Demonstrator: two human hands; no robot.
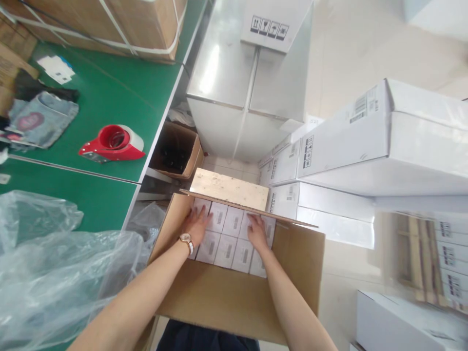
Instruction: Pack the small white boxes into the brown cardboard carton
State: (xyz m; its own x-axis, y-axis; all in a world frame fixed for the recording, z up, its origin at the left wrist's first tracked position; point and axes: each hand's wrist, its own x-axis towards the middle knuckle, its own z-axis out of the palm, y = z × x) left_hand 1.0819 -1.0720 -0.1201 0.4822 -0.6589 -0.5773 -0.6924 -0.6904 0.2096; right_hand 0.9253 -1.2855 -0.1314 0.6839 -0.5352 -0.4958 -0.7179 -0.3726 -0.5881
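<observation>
Before me stands an open cardboard carton [226, 292] with its flaps up. Inside it, several small white boxes [225, 251] with barcode labels lie packed in two rows. My left hand [195, 225], a watch [185, 239] on its wrist, rests with fingers spread on the boxes at the left end. Toward the right end, my right hand [257, 231] touches the tops of the far-row boxes, its fingers a little bent and apart. Neither hand is wrapped around a box. Parts of the end boxes are hidden beneath my hands.
A green table [120, 92] on the left bears a red tape dispenser [115, 143], clear plastic bags [66, 273] and folded denim [46, 117]. Large white cartons [343, 131] are stacked on the right. A wooden board [228, 189] and a metal cabinet [223, 117] stand beyond the carton.
</observation>
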